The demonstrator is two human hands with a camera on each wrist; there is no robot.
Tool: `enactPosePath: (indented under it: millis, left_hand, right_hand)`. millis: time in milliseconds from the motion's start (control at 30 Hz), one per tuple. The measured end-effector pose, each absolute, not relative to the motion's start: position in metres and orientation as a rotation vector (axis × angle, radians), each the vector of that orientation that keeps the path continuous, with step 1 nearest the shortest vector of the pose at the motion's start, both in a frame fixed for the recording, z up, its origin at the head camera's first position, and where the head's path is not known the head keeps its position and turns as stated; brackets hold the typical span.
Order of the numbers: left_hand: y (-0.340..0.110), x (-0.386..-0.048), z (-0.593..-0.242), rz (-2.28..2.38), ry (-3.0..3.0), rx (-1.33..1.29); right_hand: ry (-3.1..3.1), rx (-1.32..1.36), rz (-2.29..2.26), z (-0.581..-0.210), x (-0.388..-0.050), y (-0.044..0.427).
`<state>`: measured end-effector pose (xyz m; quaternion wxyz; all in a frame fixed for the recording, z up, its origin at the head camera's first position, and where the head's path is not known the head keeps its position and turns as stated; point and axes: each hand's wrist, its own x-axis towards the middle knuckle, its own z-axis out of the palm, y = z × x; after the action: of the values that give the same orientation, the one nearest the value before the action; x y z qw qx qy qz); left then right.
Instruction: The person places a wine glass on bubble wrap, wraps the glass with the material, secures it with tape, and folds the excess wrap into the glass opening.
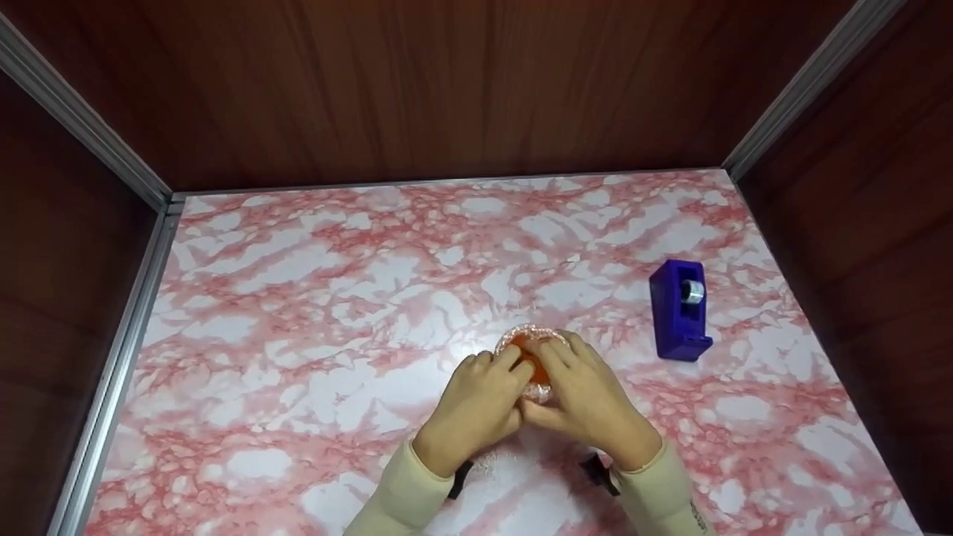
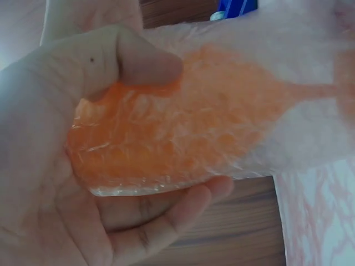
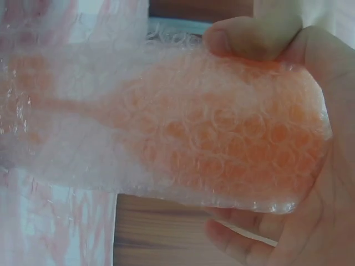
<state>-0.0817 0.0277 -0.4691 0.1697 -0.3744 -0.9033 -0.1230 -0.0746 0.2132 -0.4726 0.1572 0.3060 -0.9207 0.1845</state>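
Observation:
An orange stemmed glass [image 2: 183, 127], wrapped in clear bubble wrap [image 3: 72, 138], stands between my two hands near the front middle of the table. Its bowl is at the top, and both wrist views show the thin stem running down to a blurred orange foot. My left hand [image 1: 480, 394] grips one side of the bowl, thumb across the wrap and fingers on the other side. From the opposite side my right hand [image 1: 588, 391] grips it too. In the head view several fingers bend over the rim, hiding part of the opening.
A blue-purple tape dispenser [image 1: 679, 313] with a roll of clear tape stands to the right of my hands. The table [image 1: 320, 298] has a red and white marbled top. Dark wood panels [image 1: 461, 89] with metal edging enclose it at the back and both sides.

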Motion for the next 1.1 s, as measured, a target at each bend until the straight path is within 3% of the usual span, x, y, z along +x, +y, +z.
enactPosePath:
  millis: [267, 667, 1100]
  left_hand:
    - [0.021, -0.081, -0.479, -0.45, -2.384, -1.125]
    - [0.019, -0.08, -0.473, -0.367, -2.468, -1.078]
    - [0.013, -0.077, -0.467, -0.365, -2.533, -1.142]
  right_hand:
    - [-2.599, 0.883, 0.539, -0.472, -0.076, 0.214]
    - [-2.461, 1.11, 0.63, -0.474, -0.083, 0.216]
    - [-2.254, 1.077, 0.792, -0.487, -0.079, 0.223]
